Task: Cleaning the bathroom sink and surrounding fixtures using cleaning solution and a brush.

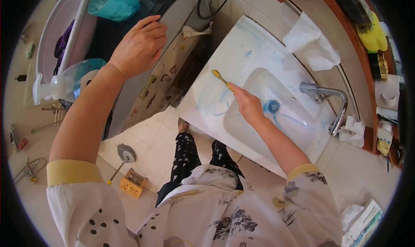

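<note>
My right hand (249, 105) grips a yellow toothbrush (221, 80) by its handle. The brush's head is over the flat left part of a white washbasin (194, 99). Blue streaks mark the white surface and run down the bowl to a round drain (274, 106), which is also blue. My left hand (139, 46) is over the front edge of a dark-topped appliance (171, 7), back of the hand up and fingers curled. Its palm is hidden, so I cannot see whether anything is in it. A chrome faucet (327, 93) stands at the basin's back.
Around my left arm are a pale plastic tub (48, 52) with purple cloth, a turquoise cup (114, 4) and a pump bottle (65, 83). White cloth (311, 41) hangs on a rail behind the basin. A round brush (126, 153) and small wooden stool (133, 183) are on the tiled floor.
</note>
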### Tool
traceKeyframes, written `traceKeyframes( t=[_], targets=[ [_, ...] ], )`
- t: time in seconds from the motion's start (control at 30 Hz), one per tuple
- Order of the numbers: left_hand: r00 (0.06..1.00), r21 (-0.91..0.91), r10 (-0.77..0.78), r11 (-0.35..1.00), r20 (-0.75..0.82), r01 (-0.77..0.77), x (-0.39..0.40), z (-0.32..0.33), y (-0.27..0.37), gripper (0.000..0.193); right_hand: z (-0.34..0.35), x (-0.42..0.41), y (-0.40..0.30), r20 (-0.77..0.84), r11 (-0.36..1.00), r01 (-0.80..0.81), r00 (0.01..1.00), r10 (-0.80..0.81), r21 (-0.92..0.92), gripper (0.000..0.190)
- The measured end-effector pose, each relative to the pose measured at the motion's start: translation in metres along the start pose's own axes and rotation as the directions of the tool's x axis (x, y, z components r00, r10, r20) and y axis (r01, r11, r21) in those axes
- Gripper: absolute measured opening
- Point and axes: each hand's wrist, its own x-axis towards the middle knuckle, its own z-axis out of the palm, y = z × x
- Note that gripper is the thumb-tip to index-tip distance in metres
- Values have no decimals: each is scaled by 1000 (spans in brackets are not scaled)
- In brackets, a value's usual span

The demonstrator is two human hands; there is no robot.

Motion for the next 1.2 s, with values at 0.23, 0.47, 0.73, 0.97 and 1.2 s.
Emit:
traceKeyframes(
  t=[0.23,0.47,0.73,0.97,1.2],
  targets=[
    [1000,3,-7,1000,20,7,2,-2,1,11,-18,60,-4,-202,989,-73,975,98,127,31],
    [998,21,-7,1000,66,5,0,-5,2,11,16,14,-1,-97,987,156,982,-159,-41,40],
    [999,14,-5,1000,42,5,1,-4,2,11,24,7,-37,-32,986,161,987,-160,51,36],
    [999,33,9,999,44,-11,1,-1,2,10,-21,41,-20,-90,985,-174,980,175,23,33],
    [1000,52,23,998,17,-24,0,-1,2,9,50,-57,-70,172,965,245,959,-227,-97,54]
  ],
)
